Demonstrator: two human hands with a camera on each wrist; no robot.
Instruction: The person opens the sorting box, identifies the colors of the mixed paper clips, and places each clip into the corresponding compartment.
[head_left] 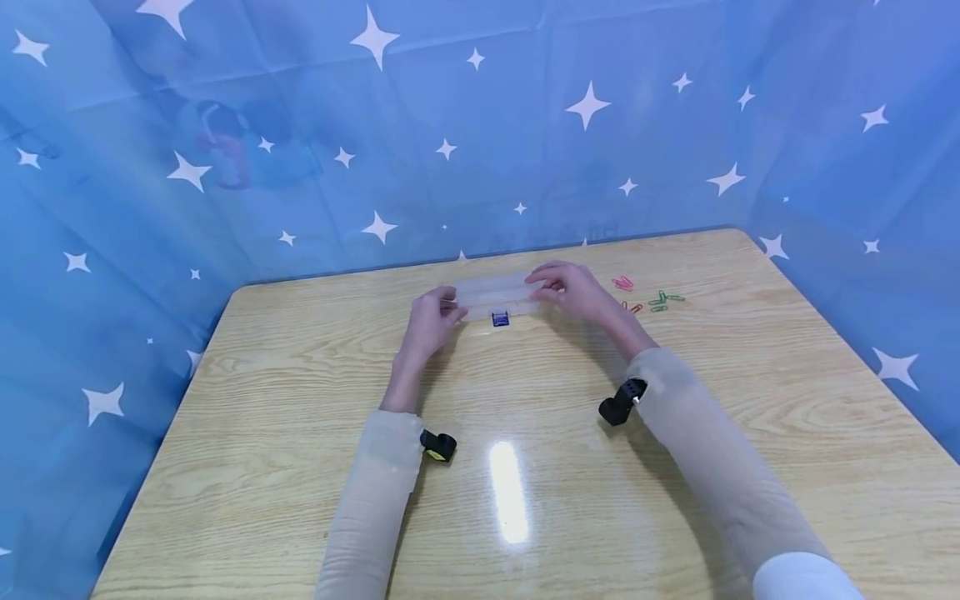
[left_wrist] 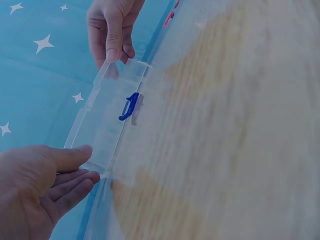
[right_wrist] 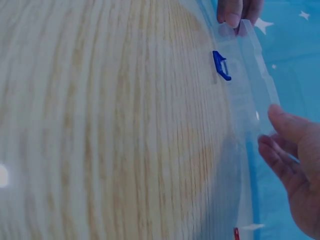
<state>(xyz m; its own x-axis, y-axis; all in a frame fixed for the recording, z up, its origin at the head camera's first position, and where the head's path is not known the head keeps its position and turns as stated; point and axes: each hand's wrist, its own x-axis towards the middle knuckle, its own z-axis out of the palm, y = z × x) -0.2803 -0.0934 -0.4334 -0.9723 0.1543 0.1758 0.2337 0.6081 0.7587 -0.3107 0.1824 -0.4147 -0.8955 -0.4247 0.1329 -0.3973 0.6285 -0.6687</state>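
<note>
Box [head_left: 497, 293] lies far-centre on the table [head_left: 300, 433] — paper clips [head_left: 647, 297] right of it (just beside).

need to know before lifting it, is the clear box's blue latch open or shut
Cannot tell for sure. The blue latch sits on the front of the clear box, whose lid looks down, but no view shows whether it is snapped.

Light wooden table [head_left: 300, 433], clear plastic box [head_left: 498, 293] on it; coloured paper clips [head_left: 648, 298] beside

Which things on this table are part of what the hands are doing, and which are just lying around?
In use:
clear plastic box
blue latch
left hand, at one end
right hand, at the other end

Lying about:
pink paper clips
green paper clips
orange paper clips
</note>
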